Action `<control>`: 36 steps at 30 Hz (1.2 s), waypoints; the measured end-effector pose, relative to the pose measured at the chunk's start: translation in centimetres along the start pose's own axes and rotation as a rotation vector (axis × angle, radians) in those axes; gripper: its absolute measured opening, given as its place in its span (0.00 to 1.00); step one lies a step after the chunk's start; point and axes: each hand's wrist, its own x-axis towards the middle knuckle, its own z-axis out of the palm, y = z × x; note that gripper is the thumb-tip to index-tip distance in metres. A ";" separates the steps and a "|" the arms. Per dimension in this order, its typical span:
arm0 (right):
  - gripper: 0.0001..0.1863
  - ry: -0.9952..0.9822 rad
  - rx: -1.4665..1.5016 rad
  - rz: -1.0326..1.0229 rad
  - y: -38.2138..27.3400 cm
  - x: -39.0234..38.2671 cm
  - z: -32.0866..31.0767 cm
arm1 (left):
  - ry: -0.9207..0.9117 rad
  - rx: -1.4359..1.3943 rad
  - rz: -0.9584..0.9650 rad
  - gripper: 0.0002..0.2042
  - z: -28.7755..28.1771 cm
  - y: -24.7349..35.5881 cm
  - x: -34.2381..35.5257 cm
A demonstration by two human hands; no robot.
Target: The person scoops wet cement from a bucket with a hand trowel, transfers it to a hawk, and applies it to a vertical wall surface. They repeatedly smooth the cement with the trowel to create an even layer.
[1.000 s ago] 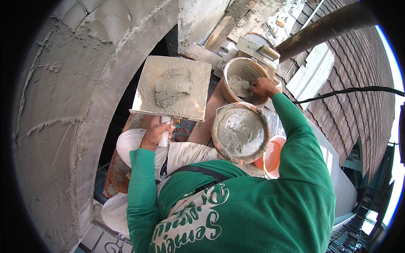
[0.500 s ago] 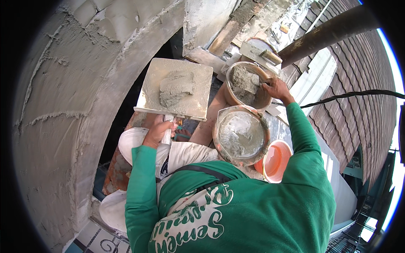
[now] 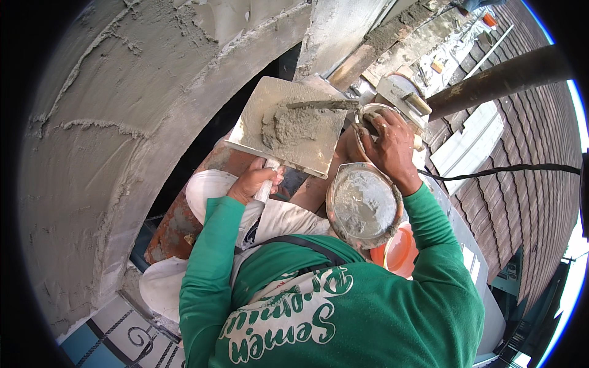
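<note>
My left hand [image 3: 253, 182] is closed around the pale handle of a plasterer's hawk [image 3: 254, 119], its square board tilted slightly. A mound of grey mortar [image 3: 288, 132] lies on the board. My right hand [image 3: 392, 144] grips a trowel whose mortar-smeared blade [image 3: 325, 105] reaches over the far right part of the hawk, by the mound; its handle is hidden under my fingers. Below that hand is a round tub [image 3: 354, 146], mostly covered by it. Nearer to me stands a second tub [image 3: 332, 208] holding wet grey mix, with an orange bucket [image 3: 402, 250] beside it.
A freshly plastered wall [image 3: 80, 196] curves along the left, with a dark gap at its edge. Another trowel [image 3: 399, 92] with a wooden handle lies beyond the tubs. A thick pipe [image 3: 497, 80], a black cable [image 3: 509, 170] and roof tiles [image 3: 534, 135] are at the right.
My right hand has come up out of the far tub and turned, bringing the trowel blade over the hawk. The hawk has tilted and shifted right in the picture.
</note>
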 end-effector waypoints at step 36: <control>0.29 0.340 -0.144 0.399 26.5 -1.8 -11.0 | 0.089 -0.075 0.095 0.22 15.4 1.2 -28.1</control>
